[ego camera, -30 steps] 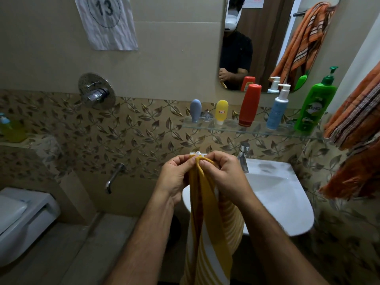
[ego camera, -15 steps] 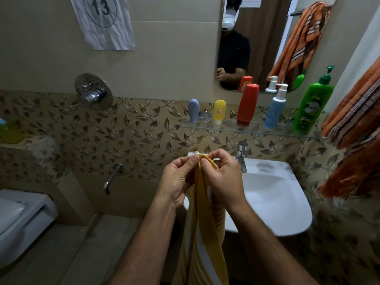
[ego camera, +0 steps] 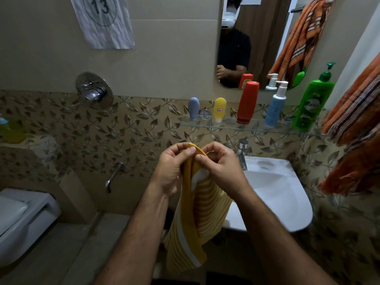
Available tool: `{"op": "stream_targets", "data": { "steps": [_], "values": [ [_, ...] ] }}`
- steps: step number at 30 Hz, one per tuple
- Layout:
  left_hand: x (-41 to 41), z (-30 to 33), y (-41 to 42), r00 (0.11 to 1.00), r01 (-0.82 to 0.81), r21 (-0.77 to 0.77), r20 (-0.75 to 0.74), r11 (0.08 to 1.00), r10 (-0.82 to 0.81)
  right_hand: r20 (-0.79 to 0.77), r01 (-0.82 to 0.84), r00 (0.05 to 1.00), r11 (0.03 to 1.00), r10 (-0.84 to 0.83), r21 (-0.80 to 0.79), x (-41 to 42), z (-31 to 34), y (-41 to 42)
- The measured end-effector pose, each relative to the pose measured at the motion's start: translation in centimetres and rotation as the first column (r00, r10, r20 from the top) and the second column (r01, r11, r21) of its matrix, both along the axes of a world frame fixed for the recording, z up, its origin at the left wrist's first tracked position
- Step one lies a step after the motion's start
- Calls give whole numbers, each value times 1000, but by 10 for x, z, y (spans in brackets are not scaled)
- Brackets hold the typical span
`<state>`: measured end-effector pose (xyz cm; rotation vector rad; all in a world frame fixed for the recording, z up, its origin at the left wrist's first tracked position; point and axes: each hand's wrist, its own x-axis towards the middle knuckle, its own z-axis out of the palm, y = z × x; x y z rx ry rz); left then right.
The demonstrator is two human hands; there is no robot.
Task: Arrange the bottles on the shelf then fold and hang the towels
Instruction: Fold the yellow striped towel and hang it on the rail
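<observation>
Item: yellow striped towel [ego camera: 197, 212], hanging at lower centre of frame. Left hand [ego camera: 171, 171] and right hand [ego camera: 221, 169] are both pinching its top edge. Step: folding. Next, likely: aligning corners, then hanging it.

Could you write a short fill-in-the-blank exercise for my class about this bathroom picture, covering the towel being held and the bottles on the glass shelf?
1. The left hand and the right hand pinch the top edge of a ____ striped towel.
2. The number of bottles standing on the glass shelf is ____.
3. The bottle at the right end of the row, the green pump bottle, stands next to a ____ pump bottle.

Missing words: yellow; five; blue
</observation>
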<state>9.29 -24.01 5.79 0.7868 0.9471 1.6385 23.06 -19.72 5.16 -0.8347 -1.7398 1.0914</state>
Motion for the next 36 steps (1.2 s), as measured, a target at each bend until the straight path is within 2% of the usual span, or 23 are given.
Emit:
{"op": "stream_targets", "data": {
  "steps": [4, 6, 10, 13, 16, 19, 20, 24, 29, 32, 34, 36],
  "values": [
    [-16, 8, 9, 988, -155, 67, -13, 986, 156, 66, -136, 987, 981, 146, -136, 15, -11, 13],
    [-30, 14, 11, 973, -223, 114, -35, 968, 228, 213, -176, 953, 967, 214, -183, 28, -19, 21],
    [-54, 22, 15, 945, -323, 188, 14, 928, 326, 602, -144, 766, 972, 228, -184, 52, -33, 32],
    [-60, 22, 18, 938, -339, 206, -4, 918, 347, 709, -126, 667, 972, 230, -198, 61, -40, 34],
    [-62, 23, 19, 930, -357, 218, -13, 908, 368, 730, -92, 634, 962, 256, -258, 65, -43, 29],
    [-66, 23, 19, 919, -382, 227, -3, 896, 393, 647, 54, 736, 935, 201, -351, 68, -48, 28],
    [-67, 23, 18, 919, -382, 234, -8, 894, 395, 650, 88, 741, 934, 170, -345, 68, -50, 28],
    [-64, 20, 17, 921, -372, 246, -27, 895, 390, 800, 165, 600, 973, 29, -159, 61, -61, 33],
    [-60, 21, 16, 919, -375, 266, -24, 888, 394, 825, 375, 535, 926, -181, -40, 48, -71, 35],
    [-63, 20, 15, 909, -396, 275, -20, 876, 417, 861, 420, 444, 907, -246, 43, 47, -77, 38],
    [-68, 21, 14, 896, -422, 280, -20, 863, 445, 883, 441, 425, 897, -198, -12, 52, -80, 41],
    [-76, 19, 12, 878, -453, 283, -20, 845, 477, 863, 452, 499, 875, -85, -175, 61, -79, 46]
  ]
}}
